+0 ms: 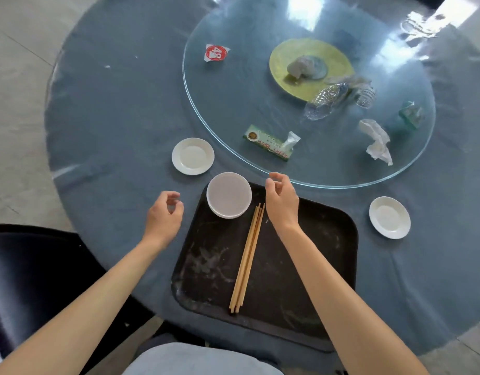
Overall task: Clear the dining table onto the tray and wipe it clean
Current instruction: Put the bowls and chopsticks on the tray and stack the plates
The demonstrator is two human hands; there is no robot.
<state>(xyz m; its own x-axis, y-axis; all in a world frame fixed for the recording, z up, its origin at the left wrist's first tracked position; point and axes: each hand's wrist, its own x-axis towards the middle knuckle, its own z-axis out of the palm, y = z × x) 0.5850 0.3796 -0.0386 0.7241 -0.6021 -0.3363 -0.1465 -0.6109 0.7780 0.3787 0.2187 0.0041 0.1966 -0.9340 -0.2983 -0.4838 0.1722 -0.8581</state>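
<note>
Black tray (301, 266) carries a white bowl (229, 194) and chopsticks (247, 259), while left hand (163, 215) and right hand (282, 201) hover loosely curled, holding nothing.

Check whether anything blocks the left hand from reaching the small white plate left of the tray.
Nothing visible does. The left hand hovers empty over bare tablecloth, and the small white plate lies just beyond it; the white bowl sits off to the right on the tray.

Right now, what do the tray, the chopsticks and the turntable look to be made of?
Tray: probably matte black plastic; dull surface with pale scuffs and smears. Chopsticks: likely bamboo or wood; uniform light tan, unglossed. Turntable: clear glass; see-through, greenish edge, sharp window reflections.
</note>
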